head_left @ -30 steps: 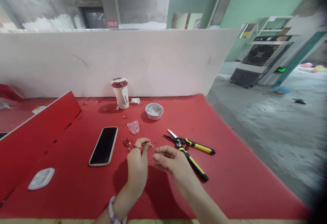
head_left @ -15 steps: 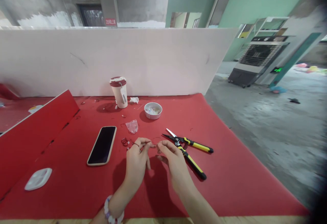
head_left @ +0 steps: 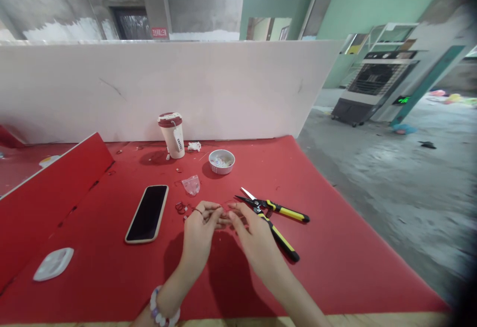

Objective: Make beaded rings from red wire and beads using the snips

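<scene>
Fingertip to fingertip over the red table, my left hand (head_left: 201, 227) and my right hand (head_left: 253, 232) both pinch a thin reddish cord (head_left: 228, 203). The cord makes a small arc above the fingers; its ends are hidden in my grip. Beside my left fingers lie dark cord loops (head_left: 181, 208) with small pale beads. Just beyond is a small clear plastic bag (head_left: 191, 185). Spring-handled shears (head_left: 257, 204) with black and yellow grips lie with blades apart, partly behind my right hand. A beaded bracelet (head_left: 158, 309) circles my left wrist.
A white bowl of small beads (head_left: 221, 169) and a lidded coffee cup (head_left: 175, 140) stand further back. The phone (head_left: 147, 214) lies left, near a white plastic lid (head_left: 54, 264). A red divider (head_left: 74, 183) and a white partition (head_left: 204, 88) border the table.
My fingertips have drawn closer together around the cord, and my right fingers have curled inward. The view has shifted slightly. The things on the table have stayed in place.
</scene>
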Available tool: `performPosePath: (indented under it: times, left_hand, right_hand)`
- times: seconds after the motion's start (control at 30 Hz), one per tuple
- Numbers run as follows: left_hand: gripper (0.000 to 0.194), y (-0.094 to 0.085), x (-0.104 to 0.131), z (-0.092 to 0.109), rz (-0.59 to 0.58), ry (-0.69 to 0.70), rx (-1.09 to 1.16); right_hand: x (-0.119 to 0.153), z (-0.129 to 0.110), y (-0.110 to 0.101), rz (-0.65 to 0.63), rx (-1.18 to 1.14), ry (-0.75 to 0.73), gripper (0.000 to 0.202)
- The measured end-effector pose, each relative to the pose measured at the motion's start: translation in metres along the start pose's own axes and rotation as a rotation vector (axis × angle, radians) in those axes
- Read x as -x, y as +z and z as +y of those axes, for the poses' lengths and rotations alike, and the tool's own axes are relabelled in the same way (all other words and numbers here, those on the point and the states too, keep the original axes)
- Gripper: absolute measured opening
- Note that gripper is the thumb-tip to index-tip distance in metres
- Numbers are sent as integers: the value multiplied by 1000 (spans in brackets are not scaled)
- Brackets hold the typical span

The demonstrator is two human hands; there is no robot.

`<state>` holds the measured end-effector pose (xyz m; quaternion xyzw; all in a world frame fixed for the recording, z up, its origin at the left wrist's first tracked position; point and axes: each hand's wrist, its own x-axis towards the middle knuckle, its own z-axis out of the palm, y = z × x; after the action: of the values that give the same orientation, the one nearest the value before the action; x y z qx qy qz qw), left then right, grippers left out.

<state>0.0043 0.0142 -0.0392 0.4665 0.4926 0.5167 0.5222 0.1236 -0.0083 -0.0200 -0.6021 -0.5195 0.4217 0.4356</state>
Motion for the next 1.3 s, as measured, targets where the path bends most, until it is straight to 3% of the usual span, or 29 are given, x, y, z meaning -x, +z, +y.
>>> performPosePath:
  times: [0.07, 0.23, 0.43, 0.57, 0.77, 0.83, 0.87, 0.97, 1.03, 1.1, 1.17, 1.3]
  left_hand:
    - [17, 0, 2, 0, 72, 28, -24]
    - [13, -1, 2, 2, 113, 15, 19]
    - [12, -1, 1, 6, 106, -1, 87]
    - [13, -2, -1, 6, 94, 0, 154]
    - [18, -3, -1, 8, 107, -9, 177]
    - [18, -3, 0, 9, 120, -6, 165]
    - [18, -2, 1, 10, 120, 1, 157]
    - [15, -1, 5, 10, 102, 42, 106]
    - [15, -1, 7, 8, 96, 92, 25]
    - [14, -2, 9, 5, 113, 161, -95]
    - [11, -3, 11, 3, 156, 241, -229]
    - [8, -5, 14, 1, 193, 355, -393]
  right_hand:
    - [5, 2, 7, -80, -84, 62, 28]
    - [4, 5, 17, -473, -436, 278, 36]
    - [0, 7, 15, -537, -505, 311, 36]
    - [5, 9, 9, -602, -433, 290, 28]
    - [13, 7, -5, -808, -95, 162, 9]
    - [14, 5, -9, -759, 3, 126, 5]
    - [14, 3, -11, -670, 32, 107, 8]
    - [8, -1, -14, -251, 20, 20, 20]
    - [4, -3, -14, -45, -39, -16, 22]
    - [3, -4, -11, 25, -117, -19, 24]
    - [6, -4, -5, 16, -168, -21, 27]
    - [15, -1, 8, 48, -38, -123, 22]
